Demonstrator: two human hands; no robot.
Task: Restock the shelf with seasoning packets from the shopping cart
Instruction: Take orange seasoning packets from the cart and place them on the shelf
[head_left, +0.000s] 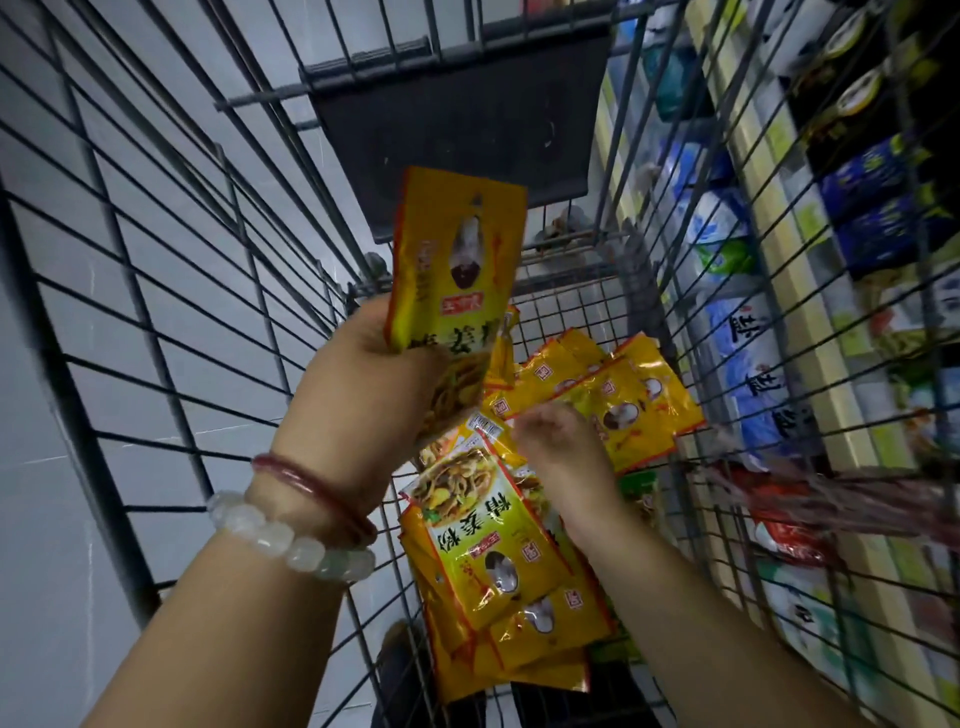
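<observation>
I look down into a wire shopping cart (171, 291). My left hand (374, 384), with two bracelets on the wrist, is shut on a stack of yellow seasoning packets (457, 260) held upright above the cart floor. Several more yellow packets (498, 561) lie in a loose pile on the cart bottom, and another group of packets (623, 395) rests toward the far right. My right hand (561, 441) reaches down among the pile, blurred, fingers curled at the packets; whether it grips one is unclear.
A dark plastic child-seat flap (462, 119) hangs at the cart's far end. Beyond the right cart wall stand shelves (810, 332) with white-blue salt bags and dark boxes. A red blurred item (789, 499) sits by the right wall. Grey floor tiles lie to the left.
</observation>
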